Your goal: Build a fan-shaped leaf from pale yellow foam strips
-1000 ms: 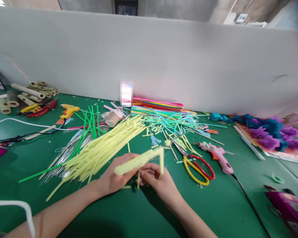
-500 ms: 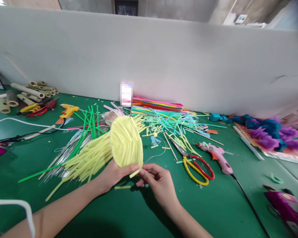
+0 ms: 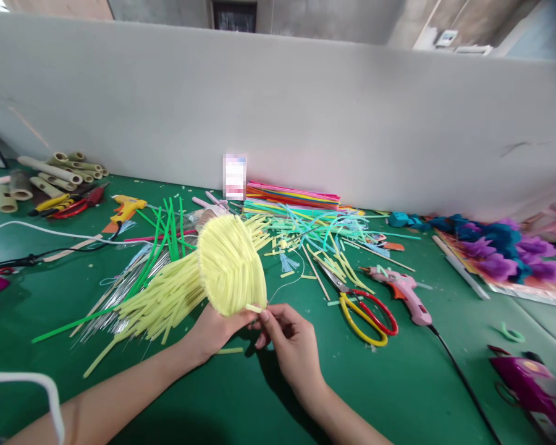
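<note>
A leaf-shaped piece of pale yellow pipe cleaners, laid in V-shaped rows, is held above the table. My left hand is closed on its lower edge, with the fingers partly hidden behind it. My right hand pinches a short yellow pipe cleaner end between thumb and forefinger at the lower right corner of the piece. A bundle of loose yellow pipe cleaners lies to the left, partly behind the held piece. One short yellow offcut rests on the table below my hands.
Red-and-yellow-handled scissors and a pink glue gun lie at right. A yellow glue gun, pliers and bamboo tubes are at left. Colored pipe cleaners lie before the white partition. Purple flowers stand far right.
The yellow piece has tilted and shifted slightly left. The short end at its corner, pointing down-left below the edge before, now lies up across the lower edge, with my right fingers turned along.
</note>
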`<state>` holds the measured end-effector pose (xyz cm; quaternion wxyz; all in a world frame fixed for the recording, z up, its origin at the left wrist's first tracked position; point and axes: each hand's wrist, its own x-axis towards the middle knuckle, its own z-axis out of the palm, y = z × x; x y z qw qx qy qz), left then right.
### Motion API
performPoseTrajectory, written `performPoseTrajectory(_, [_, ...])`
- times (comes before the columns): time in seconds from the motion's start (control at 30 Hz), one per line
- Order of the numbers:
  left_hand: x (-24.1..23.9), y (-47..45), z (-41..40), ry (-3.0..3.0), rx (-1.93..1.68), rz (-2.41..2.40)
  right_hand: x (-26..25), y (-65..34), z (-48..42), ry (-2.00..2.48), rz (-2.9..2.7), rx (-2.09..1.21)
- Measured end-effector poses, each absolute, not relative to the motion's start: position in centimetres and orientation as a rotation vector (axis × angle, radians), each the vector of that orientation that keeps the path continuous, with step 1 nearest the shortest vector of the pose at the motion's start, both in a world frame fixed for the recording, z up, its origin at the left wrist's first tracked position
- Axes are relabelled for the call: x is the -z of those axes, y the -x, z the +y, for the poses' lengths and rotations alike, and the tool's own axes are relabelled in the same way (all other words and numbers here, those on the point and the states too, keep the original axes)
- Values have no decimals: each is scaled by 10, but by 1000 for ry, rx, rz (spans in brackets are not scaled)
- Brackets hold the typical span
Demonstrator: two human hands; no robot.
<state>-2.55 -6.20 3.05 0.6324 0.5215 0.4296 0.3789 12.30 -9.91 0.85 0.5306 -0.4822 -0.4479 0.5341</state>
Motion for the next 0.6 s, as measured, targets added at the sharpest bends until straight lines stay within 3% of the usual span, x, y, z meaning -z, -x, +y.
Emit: performPoseTrajectory(0.6, [-31,24,-63,-1055,-890,899,-11,-127,-100,1139,-1172,-1219])
